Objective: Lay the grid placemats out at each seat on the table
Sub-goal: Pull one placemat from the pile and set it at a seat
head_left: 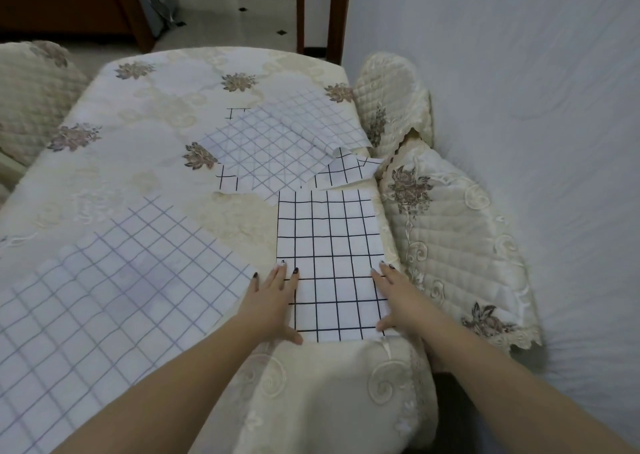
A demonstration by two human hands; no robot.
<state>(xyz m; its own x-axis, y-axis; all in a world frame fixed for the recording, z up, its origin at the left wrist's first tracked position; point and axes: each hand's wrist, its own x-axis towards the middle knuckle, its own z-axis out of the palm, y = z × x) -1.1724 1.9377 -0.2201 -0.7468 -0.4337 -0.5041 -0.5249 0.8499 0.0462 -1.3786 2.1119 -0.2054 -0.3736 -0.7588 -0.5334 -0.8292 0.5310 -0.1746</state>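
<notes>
**Q:** Which item occupies the near right corner of the table (pixel 156 114)?

**A:** A dark-grid placemat (pixel 329 245). It lies flat on the cloth, its long side running along the table's right edge and its short side close to the table's near edge.

**Q:** How are the hands placed?

**A:** The left hand (pixel 273 303) rests flat on the mat's left border, fingers straight and slightly apart, thumb by the near corner. The right hand (pixel 389 296) rests flat on the right border, fingers straight and close together. Neither grips anything.

**Q:** What else lies on the table?

**A:** A pale-grid placemat (pixel 104 297) covers the table's near left part, set at an angle. A loose heap of placemats (pixel 277 145), overlapping and partly curled, sits farther along the table's right edge. A quilted chair (pixel 450 245) stands just beside that edge.
</notes>
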